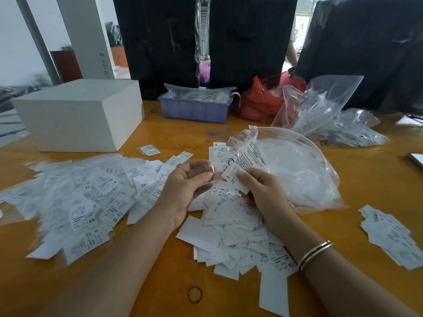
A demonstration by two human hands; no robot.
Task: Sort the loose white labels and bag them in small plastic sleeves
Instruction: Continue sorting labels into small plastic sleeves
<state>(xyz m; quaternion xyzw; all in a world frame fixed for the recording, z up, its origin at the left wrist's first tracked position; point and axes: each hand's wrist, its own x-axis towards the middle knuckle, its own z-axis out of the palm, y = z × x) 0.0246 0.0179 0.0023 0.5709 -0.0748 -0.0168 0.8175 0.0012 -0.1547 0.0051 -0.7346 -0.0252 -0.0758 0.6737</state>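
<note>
My left hand [190, 186] holds a small clear plastic sleeve [209, 171] between thumb and fingers above the table. My right hand [263, 191] pinches a white label [231, 176] marked L, its edge close to the sleeve's mouth. Below both hands lies a heap of loose white labels [235, 234]. To the left spreads a wide pile of labels inside sleeves [87, 202], marked XS and S. A small stack of bagged labels [391, 236] lies at the right edge.
A large clear zip bag [295, 170] of empty sleeves lies behind my right hand. A white box [77, 115], a blue tray [194, 109], a red bag [261, 101] and more clear bags [325, 104] stand further back. A rubber band [194, 294] lies near the front of the orange table [160, 271].
</note>
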